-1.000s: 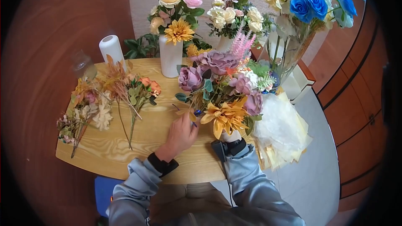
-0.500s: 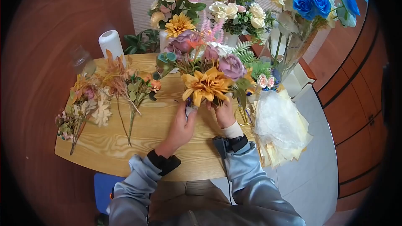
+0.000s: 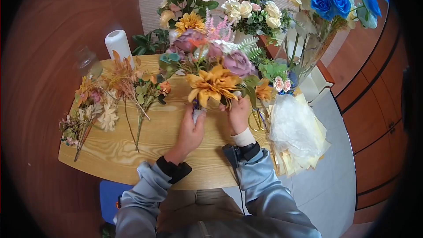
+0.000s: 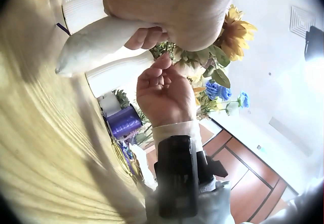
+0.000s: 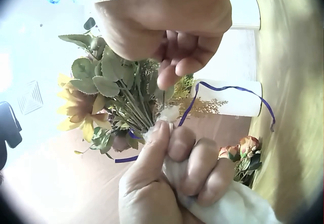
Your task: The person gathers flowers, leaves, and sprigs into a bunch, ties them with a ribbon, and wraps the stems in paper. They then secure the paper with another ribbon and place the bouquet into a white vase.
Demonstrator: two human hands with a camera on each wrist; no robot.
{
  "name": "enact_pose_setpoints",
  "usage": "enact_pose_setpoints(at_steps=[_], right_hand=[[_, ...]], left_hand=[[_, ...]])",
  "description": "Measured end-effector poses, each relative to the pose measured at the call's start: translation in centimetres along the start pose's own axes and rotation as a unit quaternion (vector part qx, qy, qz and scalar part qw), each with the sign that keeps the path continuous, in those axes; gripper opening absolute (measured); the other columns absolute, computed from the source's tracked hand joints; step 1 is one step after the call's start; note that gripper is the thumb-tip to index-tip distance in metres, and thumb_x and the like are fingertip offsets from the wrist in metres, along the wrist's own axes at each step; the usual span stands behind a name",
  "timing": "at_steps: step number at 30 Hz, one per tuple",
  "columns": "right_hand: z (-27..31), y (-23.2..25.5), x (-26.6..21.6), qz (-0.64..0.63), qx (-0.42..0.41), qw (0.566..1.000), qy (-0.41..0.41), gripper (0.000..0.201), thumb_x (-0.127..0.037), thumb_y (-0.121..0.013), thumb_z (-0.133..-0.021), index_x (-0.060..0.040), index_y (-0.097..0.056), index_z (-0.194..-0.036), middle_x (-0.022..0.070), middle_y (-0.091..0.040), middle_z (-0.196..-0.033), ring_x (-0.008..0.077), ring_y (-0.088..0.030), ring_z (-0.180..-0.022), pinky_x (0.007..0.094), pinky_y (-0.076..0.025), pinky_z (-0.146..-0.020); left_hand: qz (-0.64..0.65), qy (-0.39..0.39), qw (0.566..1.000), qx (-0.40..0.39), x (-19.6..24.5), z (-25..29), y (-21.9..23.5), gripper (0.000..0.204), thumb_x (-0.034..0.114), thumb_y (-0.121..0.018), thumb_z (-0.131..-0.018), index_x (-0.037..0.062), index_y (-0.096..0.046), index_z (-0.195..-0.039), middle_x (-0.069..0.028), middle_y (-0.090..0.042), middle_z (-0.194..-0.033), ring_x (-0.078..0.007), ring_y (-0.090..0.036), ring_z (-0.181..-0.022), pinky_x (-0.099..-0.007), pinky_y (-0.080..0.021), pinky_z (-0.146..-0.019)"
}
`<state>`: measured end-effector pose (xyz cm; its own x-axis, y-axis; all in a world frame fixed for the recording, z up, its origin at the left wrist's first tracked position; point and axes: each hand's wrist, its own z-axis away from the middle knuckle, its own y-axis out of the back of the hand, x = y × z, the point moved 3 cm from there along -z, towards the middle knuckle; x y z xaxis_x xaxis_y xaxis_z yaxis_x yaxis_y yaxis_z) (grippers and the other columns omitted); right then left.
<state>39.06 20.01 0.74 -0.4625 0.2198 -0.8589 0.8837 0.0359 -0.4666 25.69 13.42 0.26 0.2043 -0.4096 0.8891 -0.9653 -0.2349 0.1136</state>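
Observation:
My left hand (image 3: 190, 130) grips the white-wrapped stems (image 4: 93, 44) of a bouquet. Its blooms include a large orange-yellow flower (image 3: 213, 86), mauve roses (image 3: 238, 64), pink sprigs and green leaves (image 5: 109, 74). The wrapped end slants down toward the tabletop in the left wrist view. A purple ribbon (image 5: 230, 88) trails from the bundle in the right wrist view. My right hand (image 3: 239, 114) is at the bouquet's right side, fingers curled close to the leaves and stems. A thin dark stem runs below its fingertips; I cannot tell whether they pinch it.
Loose flower sprays (image 3: 88, 114) lie on the table's left, near a white vase (image 3: 118, 46). Gold-handled scissors (image 3: 255, 122) and sheer wrapping sheets (image 3: 293, 125) lie right. A purple ribbon spool (image 4: 124, 122) stands nearby. Filled vases, one with blue roses (image 3: 328, 4), line the back.
The bouquet has moved left, and the scissors and small pink roses at its right have come into view. My right hand has come out from behind the orange-yellow flower.

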Motion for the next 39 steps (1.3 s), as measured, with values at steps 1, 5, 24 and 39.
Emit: enact_pose_setpoints(at_steps=[1,5,24,39], right_hand=[[-0.2,0.1,-0.2,0.0,0.001,1.0,-0.001,0.011,-0.011,-0.043,-0.088,-0.0016,-0.048,-0.09,0.0065,-0.057,-0.071,0.0113,-0.052,-0.05,0.02,-0.038,-0.043],[-0.7,0.8,-0.9,0.006,0.041,0.999,-0.018,0.016,-0.021,-0.045,-0.09,-0.0053,-0.045,-0.094,0.0049,-0.055,-0.072,0.0093,-0.052,-0.049,0.0188,-0.037,-0.042],[4.9,-5.8,-4.7,0.182,-0.296,0.926,0.149,0.015,-0.002,-0.04,-0.086,-0.0021,-0.049,-0.097,0.0084,-0.053,-0.08,0.0146,-0.053,-0.067,0.0228,-0.043,-0.06],[3.5,-4.8,-4.2,0.466,-0.209,0.777,0.369,0.014,0.002,-0.051,-0.073,0.0017,-0.052,-0.088,0.0144,-0.055,-0.078,0.0328,-0.053,-0.069,0.0369,-0.042,-0.061]], left_hand=[[0.01,0.007,1.0,0.008,-0.3,0.0,0.1,0.024,0.013,-0.044,-0.086,-0.0016,-0.039,-0.104,-0.0177,-0.053,-0.08,-0.0276,-0.054,-0.071,-0.0355,-0.042,-0.066],[-0.029,-0.027,0.997,0.071,-0.1,-0.2,0.6,0.021,0.014,-0.043,-0.086,0.0002,-0.04,-0.102,-0.0173,-0.052,-0.076,-0.0287,-0.054,-0.068,-0.0365,-0.041,-0.061],[-0.192,0.002,0.969,0.156,0.5,-0.4,1.9,0.024,0.015,-0.046,-0.083,0.0048,-0.039,-0.103,-0.0217,-0.056,-0.075,-0.0411,-0.053,-0.067,-0.048,-0.037,-0.054],[-0.196,0.049,0.974,0.106,0.0,-0.1,1.2,0.022,0.016,-0.047,-0.082,0.0088,-0.039,-0.102,-0.0194,-0.057,-0.075,-0.039,-0.054,-0.068,-0.0469,-0.04,-0.056]])
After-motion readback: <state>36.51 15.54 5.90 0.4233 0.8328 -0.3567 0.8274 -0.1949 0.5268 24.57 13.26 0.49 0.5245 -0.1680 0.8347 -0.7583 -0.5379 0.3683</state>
